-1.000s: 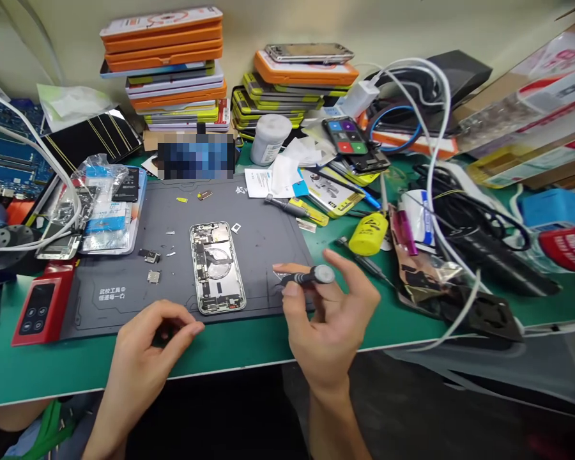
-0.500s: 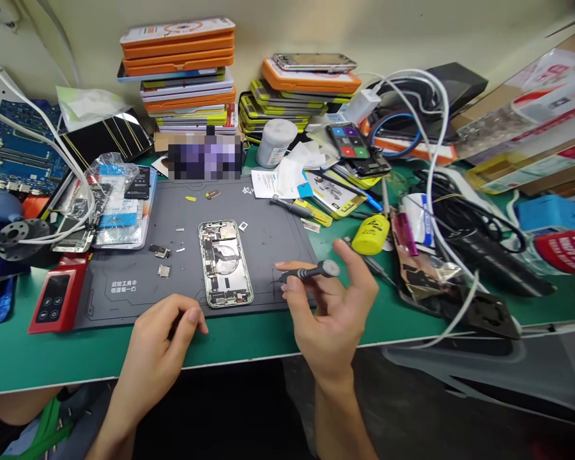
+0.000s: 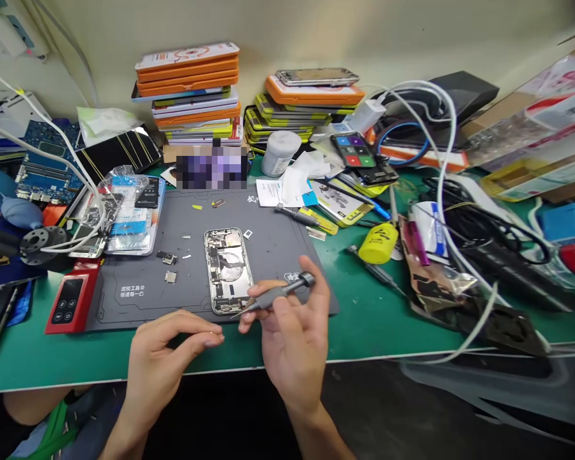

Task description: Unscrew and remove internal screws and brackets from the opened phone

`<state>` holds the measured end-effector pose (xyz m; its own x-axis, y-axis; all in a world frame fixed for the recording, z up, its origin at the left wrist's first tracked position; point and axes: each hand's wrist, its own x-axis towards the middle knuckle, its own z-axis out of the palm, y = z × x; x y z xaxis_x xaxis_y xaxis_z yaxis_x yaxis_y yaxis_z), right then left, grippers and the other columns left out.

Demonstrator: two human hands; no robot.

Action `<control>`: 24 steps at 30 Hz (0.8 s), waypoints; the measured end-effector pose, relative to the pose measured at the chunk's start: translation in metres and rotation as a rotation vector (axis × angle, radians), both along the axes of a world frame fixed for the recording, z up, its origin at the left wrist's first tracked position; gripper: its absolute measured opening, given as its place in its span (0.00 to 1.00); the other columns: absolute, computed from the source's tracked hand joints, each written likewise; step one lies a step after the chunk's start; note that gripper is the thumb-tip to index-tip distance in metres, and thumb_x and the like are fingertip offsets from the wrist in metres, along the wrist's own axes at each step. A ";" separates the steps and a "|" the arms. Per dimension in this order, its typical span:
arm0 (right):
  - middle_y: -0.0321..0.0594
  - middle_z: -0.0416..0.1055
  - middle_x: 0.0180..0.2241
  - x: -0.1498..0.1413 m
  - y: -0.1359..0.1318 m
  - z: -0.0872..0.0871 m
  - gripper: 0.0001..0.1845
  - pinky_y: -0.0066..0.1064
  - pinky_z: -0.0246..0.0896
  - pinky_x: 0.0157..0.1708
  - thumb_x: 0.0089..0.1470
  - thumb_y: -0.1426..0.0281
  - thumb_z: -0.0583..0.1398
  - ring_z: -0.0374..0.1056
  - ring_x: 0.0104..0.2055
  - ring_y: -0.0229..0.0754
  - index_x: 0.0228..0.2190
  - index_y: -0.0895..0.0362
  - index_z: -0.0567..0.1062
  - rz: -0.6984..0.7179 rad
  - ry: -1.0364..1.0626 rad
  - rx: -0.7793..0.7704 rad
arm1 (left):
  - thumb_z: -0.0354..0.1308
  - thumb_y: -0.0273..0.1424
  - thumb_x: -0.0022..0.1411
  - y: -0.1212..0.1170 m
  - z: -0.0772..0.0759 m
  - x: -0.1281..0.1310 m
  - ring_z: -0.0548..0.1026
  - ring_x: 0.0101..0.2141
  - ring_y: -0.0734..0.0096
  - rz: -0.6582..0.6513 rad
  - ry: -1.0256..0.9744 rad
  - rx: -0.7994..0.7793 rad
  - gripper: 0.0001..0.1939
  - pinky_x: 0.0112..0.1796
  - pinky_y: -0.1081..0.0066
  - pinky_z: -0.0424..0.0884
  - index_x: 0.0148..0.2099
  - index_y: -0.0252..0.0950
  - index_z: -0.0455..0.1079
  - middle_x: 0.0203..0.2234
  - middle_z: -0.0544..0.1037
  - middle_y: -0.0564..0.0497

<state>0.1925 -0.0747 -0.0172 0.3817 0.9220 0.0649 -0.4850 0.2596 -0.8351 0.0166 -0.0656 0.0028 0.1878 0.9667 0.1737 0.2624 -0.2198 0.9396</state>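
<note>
An opened smartphone (image 3: 230,271) lies face up on the dark grey work mat (image 3: 167,220), its inner parts bare. My right hand (image 3: 292,335) grips a grey precision screwdriver (image 3: 275,294) between thumb and fingers, over the phone's lower right corner. The screwdriver's thin tip points down and left. My left hand (image 3: 165,351) is at the mat's front edge, thumb and forefinger pinched together at the level of the tip; whatever small piece sits between them is too tiny to name. Left of the phone are small loose parts, among them a camera module (image 3: 167,257) and a metal piece (image 3: 170,276).
A red device with buttons (image 3: 69,297) stands at the mat's left corner. Another screwdriver (image 3: 376,268) and a yellow-labelled bottle (image 3: 378,243) lie to the right, near tangled white cables (image 3: 443,185). Stacked orange boxes (image 3: 186,73) and a white tub (image 3: 281,153) line the back.
My right hand has brought the screwdriver left, its tip now down by the phone's bottom edge. My left hand has moved slightly right and its thumb and forefinger now meet. The view has shifted slightly.
</note>
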 end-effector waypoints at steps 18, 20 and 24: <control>0.39 0.80 0.41 0.007 -0.003 -0.011 0.27 0.33 0.80 0.21 0.76 0.70 0.52 0.75 0.23 0.39 0.70 0.41 0.56 0.043 -0.389 0.087 | 0.68 0.25 0.71 -0.006 -0.005 0.009 0.85 0.34 0.74 -0.053 0.103 0.060 0.13 0.39 0.75 0.81 0.52 0.49 0.86 0.37 0.89 0.58; 0.38 0.80 0.41 0.007 -0.003 -0.012 0.27 0.33 0.80 0.21 0.76 0.71 0.53 0.74 0.23 0.39 0.70 0.41 0.58 0.054 -0.355 0.095 | 0.68 0.25 0.71 -0.006 -0.005 0.008 0.84 0.33 0.74 -0.053 0.108 0.058 0.13 0.39 0.75 0.81 0.51 0.49 0.86 0.37 0.89 0.57; 0.38 0.80 0.40 0.006 -0.003 -0.012 0.27 0.32 0.79 0.22 0.75 0.71 0.53 0.75 0.25 0.39 0.70 0.41 0.58 0.062 -0.341 0.110 | 0.68 0.27 0.72 -0.006 -0.004 0.008 0.85 0.33 0.72 -0.051 0.128 0.079 0.10 0.38 0.73 0.81 0.50 0.47 0.86 0.36 0.89 0.56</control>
<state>0.1988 -0.0776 -0.0289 0.2643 0.9232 0.2789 -0.2006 0.3354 -0.9204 0.0245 -0.0714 -0.0015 0.2621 0.9396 0.2200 0.3651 -0.3076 0.8787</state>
